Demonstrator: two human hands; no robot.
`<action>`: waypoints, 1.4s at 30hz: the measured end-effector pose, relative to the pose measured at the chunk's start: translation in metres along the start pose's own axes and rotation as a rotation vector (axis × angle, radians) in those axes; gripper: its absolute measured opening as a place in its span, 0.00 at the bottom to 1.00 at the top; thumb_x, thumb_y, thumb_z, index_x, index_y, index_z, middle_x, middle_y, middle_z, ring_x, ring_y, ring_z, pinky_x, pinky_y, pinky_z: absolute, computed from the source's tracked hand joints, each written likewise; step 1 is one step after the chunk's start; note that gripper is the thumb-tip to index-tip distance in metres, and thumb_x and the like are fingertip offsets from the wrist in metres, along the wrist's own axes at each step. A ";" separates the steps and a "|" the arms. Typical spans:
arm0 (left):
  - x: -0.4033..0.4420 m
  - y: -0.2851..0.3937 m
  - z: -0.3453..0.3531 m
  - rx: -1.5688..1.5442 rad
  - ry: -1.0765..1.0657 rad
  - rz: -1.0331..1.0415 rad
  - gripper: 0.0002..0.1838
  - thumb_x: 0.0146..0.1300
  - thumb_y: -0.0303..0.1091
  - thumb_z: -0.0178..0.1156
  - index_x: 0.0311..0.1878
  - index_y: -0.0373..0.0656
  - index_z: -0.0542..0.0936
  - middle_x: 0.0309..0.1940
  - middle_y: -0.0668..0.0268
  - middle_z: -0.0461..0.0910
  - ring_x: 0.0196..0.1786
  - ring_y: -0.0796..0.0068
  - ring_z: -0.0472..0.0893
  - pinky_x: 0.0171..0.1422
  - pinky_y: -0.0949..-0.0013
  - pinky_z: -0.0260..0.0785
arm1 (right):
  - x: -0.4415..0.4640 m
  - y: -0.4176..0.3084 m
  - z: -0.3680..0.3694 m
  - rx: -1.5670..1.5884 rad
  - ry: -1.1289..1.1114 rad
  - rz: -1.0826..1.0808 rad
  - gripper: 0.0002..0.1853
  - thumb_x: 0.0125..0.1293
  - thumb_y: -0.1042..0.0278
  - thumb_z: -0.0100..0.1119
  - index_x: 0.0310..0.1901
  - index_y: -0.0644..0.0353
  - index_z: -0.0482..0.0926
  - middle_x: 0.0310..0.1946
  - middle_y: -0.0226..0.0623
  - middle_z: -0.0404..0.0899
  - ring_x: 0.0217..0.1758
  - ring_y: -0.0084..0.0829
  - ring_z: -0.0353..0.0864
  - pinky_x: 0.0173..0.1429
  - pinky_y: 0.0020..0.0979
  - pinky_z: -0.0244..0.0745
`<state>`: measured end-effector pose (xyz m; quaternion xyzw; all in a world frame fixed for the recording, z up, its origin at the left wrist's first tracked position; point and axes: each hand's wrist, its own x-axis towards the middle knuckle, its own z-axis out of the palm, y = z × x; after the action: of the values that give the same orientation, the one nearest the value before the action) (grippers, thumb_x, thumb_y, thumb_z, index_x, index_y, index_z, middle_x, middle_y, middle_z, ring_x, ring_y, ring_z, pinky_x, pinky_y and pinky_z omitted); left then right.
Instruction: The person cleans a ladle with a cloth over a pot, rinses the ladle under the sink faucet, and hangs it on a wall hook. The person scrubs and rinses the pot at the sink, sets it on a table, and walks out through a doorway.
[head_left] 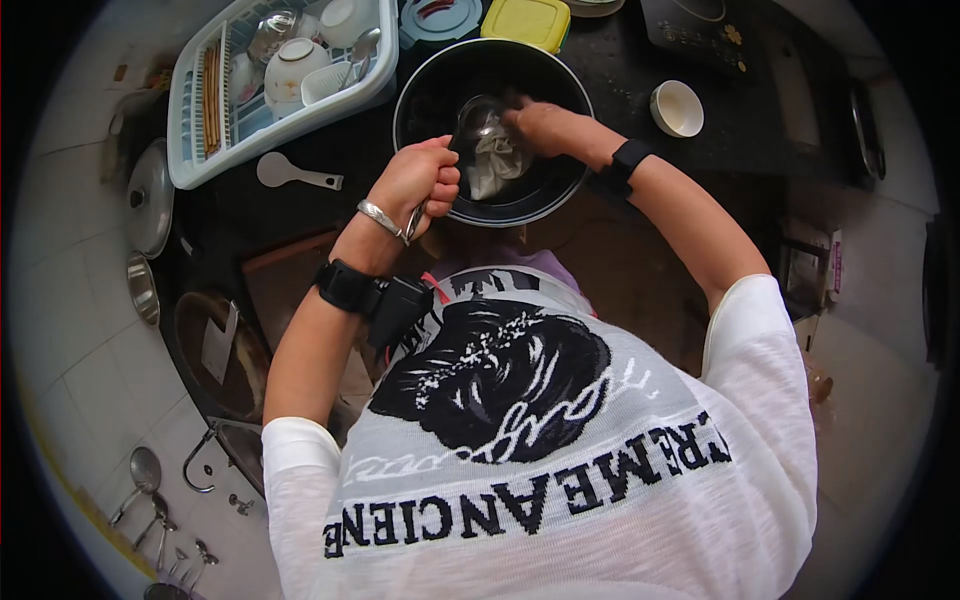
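My left hand [425,182] is closed around the handle of a metal ladle [484,116], whose round bowl reaches over a large black basin [585,150] with a pale rim. Inside the basin, my right hand [552,128] is at the ladle's bowl, with its fingertips blurred. A crumpled whitish cloth [497,168] hangs from beside those fingers, just below the ladle's bowl. The right fingers look closed on the cloth's upper part, though the exact grip is partly hidden.
A pale blue dish rack [180,170] with bowls and chopsticks stands at the left. A white rice paddle [300,173] lies below it. Behind the basin are a yellow-lidded box [526,22] and a blue lid [440,20]. A small white bowl [677,108] sits to the right.
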<state>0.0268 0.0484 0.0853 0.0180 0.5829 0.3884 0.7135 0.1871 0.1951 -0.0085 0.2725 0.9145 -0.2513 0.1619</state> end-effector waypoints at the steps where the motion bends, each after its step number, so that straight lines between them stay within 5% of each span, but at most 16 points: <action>1: 0.000 -0.001 -0.001 -0.001 0.000 0.003 0.19 0.68 0.24 0.43 0.62 0.47 0.64 0.17 0.78 0.58 0.14 0.90 0.55 0.13 0.83 0.45 | 0.002 0.002 0.005 -0.058 -0.081 -0.065 0.20 0.55 0.75 0.56 0.52 0.64 0.77 0.48 0.53 0.78 0.53 0.50 0.79 0.57 0.41 0.75; 7: 0.000 -0.004 -0.012 0.001 0.033 0.021 0.18 0.68 0.24 0.43 0.60 0.47 0.65 0.17 0.79 0.58 0.14 0.90 0.55 0.13 0.83 0.45 | -0.025 -0.030 -0.043 -0.055 -0.212 -0.075 0.09 0.55 0.74 0.57 0.38 0.61 0.81 0.35 0.50 0.81 0.46 0.48 0.81 0.47 0.42 0.76; 9: -0.002 -0.004 -0.010 0.036 0.031 -0.001 0.17 0.68 0.24 0.43 0.59 0.47 0.66 0.17 0.79 0.57 0.14 0.90 0.55 0.13 0.83 0.45 | -0.041 -0.049 -0.081 0.163 -0.042 -0.068 0.13 0.52 0.75 0.58 0.42 0.59 0.79 0.37 0.47 0.79 0.44 0.48 0.80 0.48 0.41 0.75; 13: -0.017 0.000 0.010 0.181 -0.051 0.014 0.29 0.68 0.25 0.44 0.72 0.45 0.56 0.16 0.80 0.55 0.14 0.89 0.53 0.13 0.81 0.44 | -0.033 -0.047 -0.078 0.142 0.271 -0.214 0.13 0.55 0.72 0.59 0.43 0.59 0.78 0.41 0.46 0.76 0.47 0.46 0.78 0.50 0.38 0.74; 15: -0.027 0.003 0.020 0.252 -0.074 0.042 0.33 0.67 0.26 0.45 0.75 0.44 0.50 0.16 0.81 0.55 0.14 0.89 0.53 0.14 0.80 0.44 | -0.016 -0.043 -0.059 -0.126 0.554 -0.371 0.21 0.48 0.76 0.62 0.48 0.58 0.75 0.43 0.42 0.71 0.48 0.45 0.74 0.52 0.38 0.72; 23: -0.034 -0.001 0.010 0.427 -0.180 0.181 0.31 0.65 0.25 0.46 0.72 0.42 0.58 0.18 0.81 0.57 0.16 0.91 0.55 0.16 0.82 0.46 | 0.001 -0.026 -0.045 -0.187 0.091 -0.312 0.13 0.50 0.77 0.58 0.40 0.58 0.82 0.37 0.48 0.80 0.43 0.48 0.80 0.47 0.41 0.76; 25: -0.035 0.003 -0.001 0.256 -0.288 0.125 0.29 0.66 0.25 0.47 0.72 0.40 0.59 0.18 0.82 0.57 0.16 0.92 0.54 0.16 0.83 0.45 | -0.004 -0.021 -0.049 0.079 0.116 -0.256 0.15 0.48 0.80 0.56 0.39 0.59 0.83 0.38 0.48 0.82 0.45 0.49 0.80 0.47 0.40 0.76; 30: -0.037 0.002 -0.015 0.077 -0.401 0.131 0.27 0.69 0.24 0.45 0.71 0.38 0.58 0.17 0.81 0.59 0.12 0.94 0.53 0.12 0.87 0.45 | -0.018 -0.017 -0.056 0.653 0.198 -0.216 0.09 0.56 0.82 0.59 0.38 0.62 0.83 0.36 0.29 0.83 0.40 0.20 0.78 0.49 0.24 0.74; 37: -0.030 -0.005 -0.020 -0.025 -0.482 0.175 0.28 0.70 0.24 0.43 0.73 0.39 0.55 0.16 0.81 0.57 0.12 0.93 0.53 0.12 0.87 0.46 | -0.027 -0.010 -0.050 1.133 0.320 -0.170 0.09 0.57 0.84 0.59 0.37 0.62 0.84 0.36 0.27 0.83 0.41 0.19 0.78 0.48 0.22 0.74; 42: -0.026 -0.012 -0.023 -0.148 -0.557 0.164 0.28 0.71 0.25 0.42 0.73 0.40 0.53 0.16 0.79 0.57 0.11 0.93 0.54 0.10 0.88 0.48 | -0.031 -0.013 -0.038 1.635 0.502 -0.053 0.09 0.57 0.84 0.62 0.40 0.64 0.83 0.40 0.35 0.81 0.42 0.24 0.80 0.49 0.24 0.77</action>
<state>0.0131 0.0151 0.0937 0.1190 0.3314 0.4663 0.8116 0.1981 0.1937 0.0413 0.3296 0.4608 -0.7679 -0.2989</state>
